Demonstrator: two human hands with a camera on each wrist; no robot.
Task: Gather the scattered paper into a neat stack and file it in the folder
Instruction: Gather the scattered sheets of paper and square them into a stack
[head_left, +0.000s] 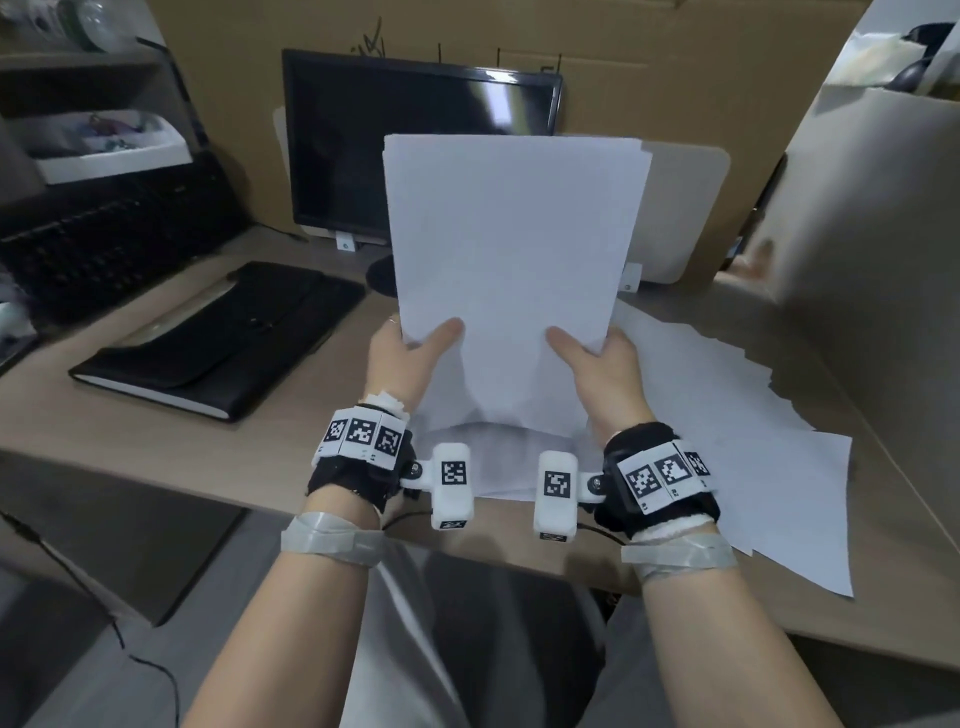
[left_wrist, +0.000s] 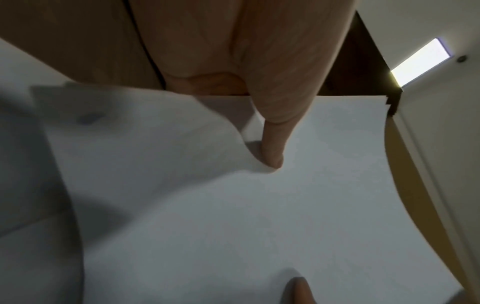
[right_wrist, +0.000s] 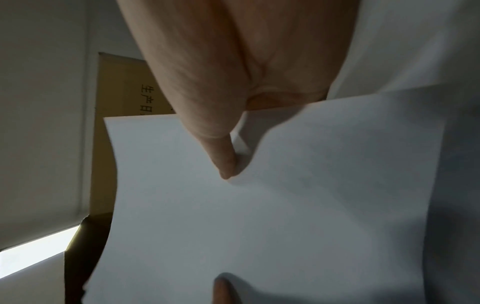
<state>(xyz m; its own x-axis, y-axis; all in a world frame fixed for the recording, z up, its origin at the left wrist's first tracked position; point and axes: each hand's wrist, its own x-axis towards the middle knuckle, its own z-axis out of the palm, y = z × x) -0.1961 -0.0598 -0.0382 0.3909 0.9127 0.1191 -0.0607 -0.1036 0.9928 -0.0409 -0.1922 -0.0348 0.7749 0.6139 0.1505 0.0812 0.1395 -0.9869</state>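
Two hands, left hand (head_left: 402, 358) and right hand (head_left: 597, 364), gripped a paper stack (head_left: 511, 249) upright. The folder (head_left: 223, 338) lay at ten o'clock.

dark monitor (head_left: 410, 150), black keyboard (head_left: 98, 244), cardboard wall (head_left: 649, 62), white tray (head_left: 104, 148)

Head view looking down over desk (head_left: 156, 441); wrist views close up along thumbs, facing upward; all sharing held paper (head_left: 511, 249).
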